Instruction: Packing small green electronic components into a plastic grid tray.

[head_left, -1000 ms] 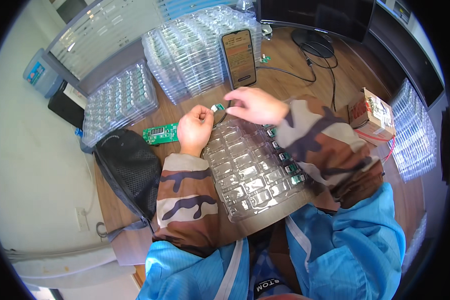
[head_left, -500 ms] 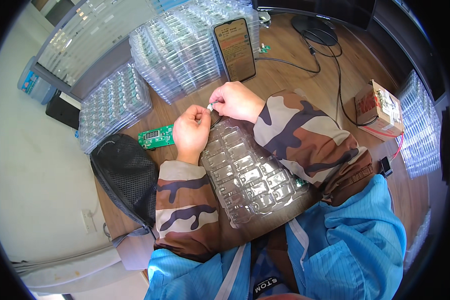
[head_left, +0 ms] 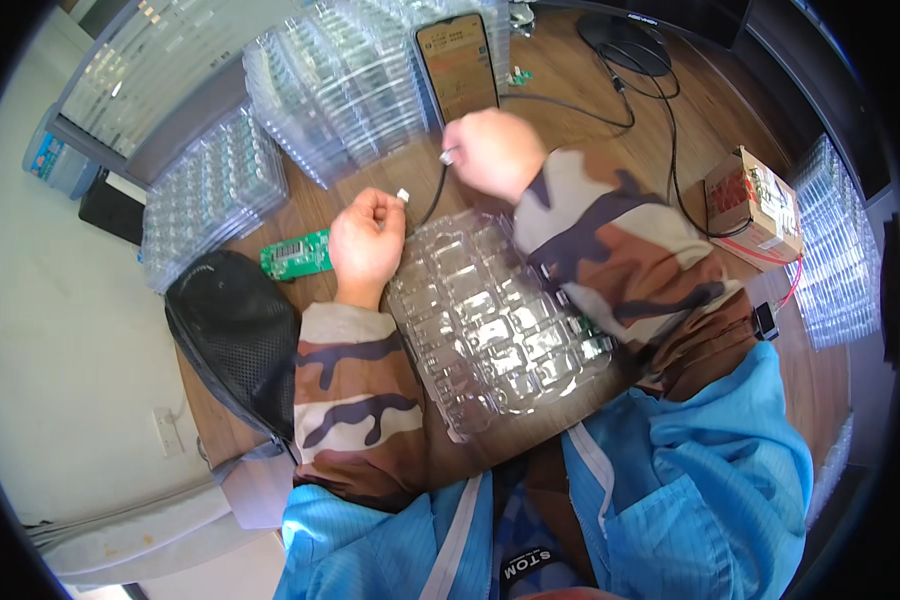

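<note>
My left hand is closed in a pinch over the far left corner of the clear blister tray. A small white connector-like piece sticks out from its fingertips. Up and to the right, my right hand, slightly blurred, grips the light-coloured end of a black cable in front of the phone. The cable hangs down behind the tray. The white piece and the cable end are apart. A green circuit board with a digit display lies left of my left hand.
Stacked clear trays with small boards stand at the back, and a lower stack is at the left. The phone leans upright. A black mesh case lies left; a cardboard box sits right, beside black cables.
My hands have parted: the right hand moved up and right with the cable end, while the left hand keeps the small white piece. The view has shifted slightly.
</note>
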### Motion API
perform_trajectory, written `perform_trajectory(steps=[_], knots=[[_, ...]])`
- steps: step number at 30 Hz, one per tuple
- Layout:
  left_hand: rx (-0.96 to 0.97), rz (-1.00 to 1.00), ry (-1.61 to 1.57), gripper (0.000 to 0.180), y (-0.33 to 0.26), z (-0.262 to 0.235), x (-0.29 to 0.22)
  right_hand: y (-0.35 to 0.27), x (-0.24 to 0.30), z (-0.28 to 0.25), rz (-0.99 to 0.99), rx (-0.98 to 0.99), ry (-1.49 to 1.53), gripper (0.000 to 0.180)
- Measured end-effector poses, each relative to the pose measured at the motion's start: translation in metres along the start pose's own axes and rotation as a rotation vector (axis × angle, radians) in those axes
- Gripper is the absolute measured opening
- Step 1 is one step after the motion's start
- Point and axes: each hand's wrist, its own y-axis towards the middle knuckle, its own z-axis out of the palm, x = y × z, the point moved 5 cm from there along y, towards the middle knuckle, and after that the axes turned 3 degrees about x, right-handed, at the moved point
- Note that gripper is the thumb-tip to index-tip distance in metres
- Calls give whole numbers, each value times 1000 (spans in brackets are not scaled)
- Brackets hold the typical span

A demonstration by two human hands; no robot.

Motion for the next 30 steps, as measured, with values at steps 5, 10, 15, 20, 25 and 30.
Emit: perform_trajectory(steps=[5, 10, 15, 20, 25, 30], knots=[[-4, 14, 16, 14, 6, -2, -6, -17, -55, -36, -3, 136, 205, 12], [24, -26, -15, 16, 7, 3, -5, -24, -104, -6, 134, 190, 485, 17], [23, 1, -28, 16, 7, 4, 0, -38, -81, -34, 31, -92, 123, 15], [18, -20, -2, 16, 5, -5, -8, -67, -25, -56, -220, 170, 257, 10], [1, 5, -31, 16, 7, 1, -1, -86, -18, -39, -172, 170, 23, 13], [-1, 6, -22, 16, 1, 1, -5, -90, -15, -35, -145, 210, 31, 13]])
